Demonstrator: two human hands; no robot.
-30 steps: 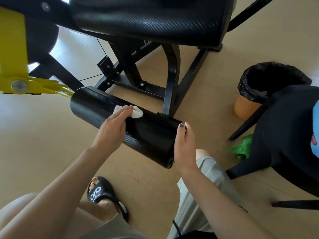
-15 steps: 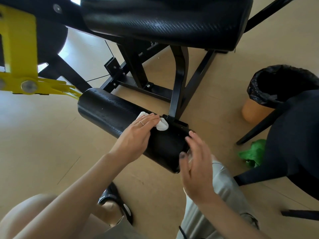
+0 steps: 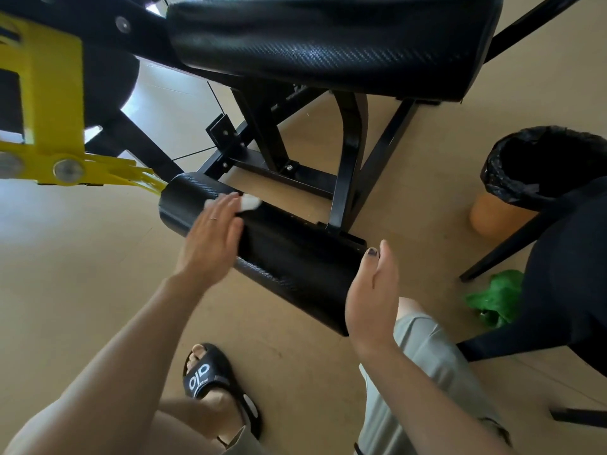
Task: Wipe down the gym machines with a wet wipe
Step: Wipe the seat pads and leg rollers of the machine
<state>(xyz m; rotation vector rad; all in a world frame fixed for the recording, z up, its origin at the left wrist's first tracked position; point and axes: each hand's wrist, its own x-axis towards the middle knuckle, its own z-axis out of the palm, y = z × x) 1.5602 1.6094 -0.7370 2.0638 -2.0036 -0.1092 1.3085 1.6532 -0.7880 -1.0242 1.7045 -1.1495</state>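
Observation:
A black padded roller (image 3: 289, 257) of the gym machine lies across the middle of the view, fixed to a yellow arm (image 3: 49, 126) on the left. My left hand (image 3: 210, 241) lies flat on the roller's left part, fingers straight, pressing a white wet wipe (image 3: 248, 202) that peeks out past the fingertips. My right hand (image 3: 371, 297) rests flat against the roller's right end, thumb up on its edge. A large black seat pad (image 3: 328, 41) sits above.
The machine's black steel frame (image 3: 348, 165) stands behind the roller. A bin with a black liner (image 3: 532, 172) is at the right, a black chair (image 3: 565, 290) in front of it, a green bag (image 3: 496, 297) on the floor. My sandalled foot (image 3: 213, 385) is below.
My left hand slid the wipe leftwards along the roller towards the yellow arm. My right hand came back against the roller's right end after lifting off.

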